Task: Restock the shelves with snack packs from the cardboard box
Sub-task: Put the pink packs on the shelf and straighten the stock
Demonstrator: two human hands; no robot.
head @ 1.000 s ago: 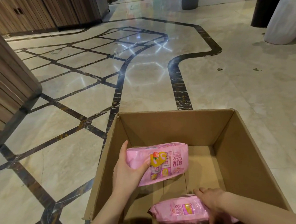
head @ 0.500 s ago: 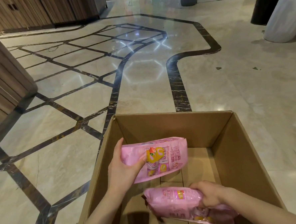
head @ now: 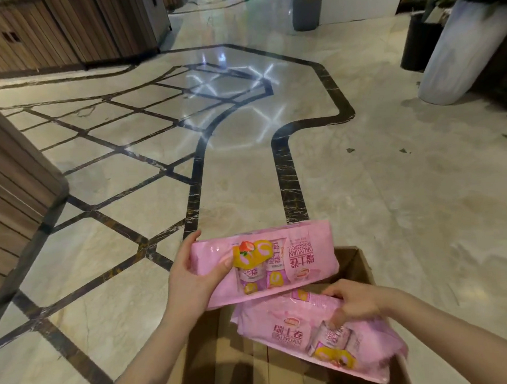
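Note:
An open cardboard box (head: 359, 264) sits on the floor at the bottom of the view, its inside bare where visible. My left hand (head: 192, 280) grips the left end of a pink snack pack (head: 298, 257), held flat above the box's far rim. My right hand (head: 357, 302) pinches a second pink snack pack (head: 287, 329), which hangs tilted over the box's opening, lower and nearer than the first. No shelves are in view.
Polished marble floor (head: 395, 198) with dark inlaid lines stretches ahead. A wood-slatted counter (head: 11, 177) stands close on the left, more wood panelling (head: 58, 28) at the back left. A tall white planter (head: 457, 54) and a dark pot (head: 418, 42) stand at the right.
Both hands have lifted their pink packs up out of the box. The view has risen and tilted forward, so the box now shows only at the bottom.

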